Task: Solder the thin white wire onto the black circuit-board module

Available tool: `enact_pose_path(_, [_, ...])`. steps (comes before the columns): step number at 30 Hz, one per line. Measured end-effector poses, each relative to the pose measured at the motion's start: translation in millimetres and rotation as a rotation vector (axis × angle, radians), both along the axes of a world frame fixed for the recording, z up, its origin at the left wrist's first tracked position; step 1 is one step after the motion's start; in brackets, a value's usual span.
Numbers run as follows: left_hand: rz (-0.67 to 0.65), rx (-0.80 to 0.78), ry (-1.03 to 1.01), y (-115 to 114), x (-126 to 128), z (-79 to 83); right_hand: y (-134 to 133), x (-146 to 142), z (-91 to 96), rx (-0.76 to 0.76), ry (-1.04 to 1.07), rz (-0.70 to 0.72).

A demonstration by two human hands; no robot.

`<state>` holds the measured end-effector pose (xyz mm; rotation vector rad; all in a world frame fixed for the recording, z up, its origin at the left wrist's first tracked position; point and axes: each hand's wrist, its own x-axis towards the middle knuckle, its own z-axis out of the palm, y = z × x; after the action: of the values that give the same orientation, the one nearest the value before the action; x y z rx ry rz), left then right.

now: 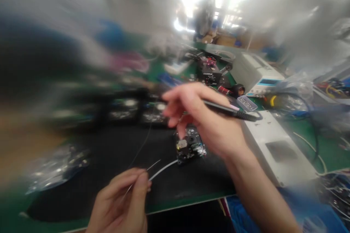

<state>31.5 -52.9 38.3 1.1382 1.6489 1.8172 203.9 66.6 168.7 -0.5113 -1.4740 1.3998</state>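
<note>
My right hand [197, 109] is closed around a soldering iron [221, 108], whose black handle and cord point right; its tip is hidden behind my fingers. Below that hand lies a small black circuit-board assembly [191, 143] with a pale metal part on top, set on a black mat [164, 185]. At the lower left, my left hand [125, 196] pinches a thin solder wire [153, 165] that pokes out past the fingertips. A white cable [164, 168] runs from the assembly to the fingers of my left hand, and I cannot tell if they grip it.
Several blurred boards [125, 107] line the mat's back edge. A clear plastic bag [58, 167] lies left. Behind my right hand stand a black box with a dial [210, 74] and a beige instrument [257, 74]. A white metal box [276, 149] sits close to my right forearm.
</note>
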Motion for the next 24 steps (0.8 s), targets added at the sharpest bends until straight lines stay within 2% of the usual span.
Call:
enact_pose_path(3, [0.011, -0.017, -0.103, -1.2, 0.6, 9.4, 8.8, -17.4, 12.5, 0.114, -0.081, -0.102])
enact_pose_path(5, [-0.021, -0.023, -0.115, -1.4, -3.4, 9.8, 3.7, -18.6, 9.7, 0.21, -0.155, -0.181])
enact_pose_path(8, [-0.101, -0.004, -0.166, -2.8, -8.9, 7.8, -21.0, -6.4, -13.1, 0.269, -0.205, -0.302])
enact_pose_path(9, [-0.146, 0.005, -0.183, -3.4, -9.5, 7.5, -32.4, -0.7, -23.4, 0.25, -0.292, -0.276])
enact_pose_path(10, [-0.198, 0.019, -0.195, -3.9, -9.3, 7.7, -44.4, 4.9, -33.8, 0.311, -0.304, -0.351])
enact_pose_path(11, [-0.255, 0.038, -0.203, -4.4, -8.4, 8.1, -56.4, 9.9, -43.8, 0.271, -0.378, -0.405])
enact_pose_path(14, [-0.433, 0.091, -0.189, -6.4, -2.8, 10.7, -85.7, 20.4, -69.9, 0.425, -0.522, -0.461])
enact_pose_path(16, [-0.534, 0.106, -0.174, -8.6, 1.9, 12.4, -98.0, 25.3, -83.9, 0.483, -0.544, -0.464])
enact_pose_path(21, [-0.632, 0.088, -0.173, -13.5, 9.6, 14.3, -114.0, 35.6, -102.9, 0.277, -0.588, -0.525])
enact_pose_path(24, [-0.657, 0.065, -0.165, -13.7, 7.4, 13.2, -117.4, 39.3, -104.8, 0.272, -0.536, -0.53])
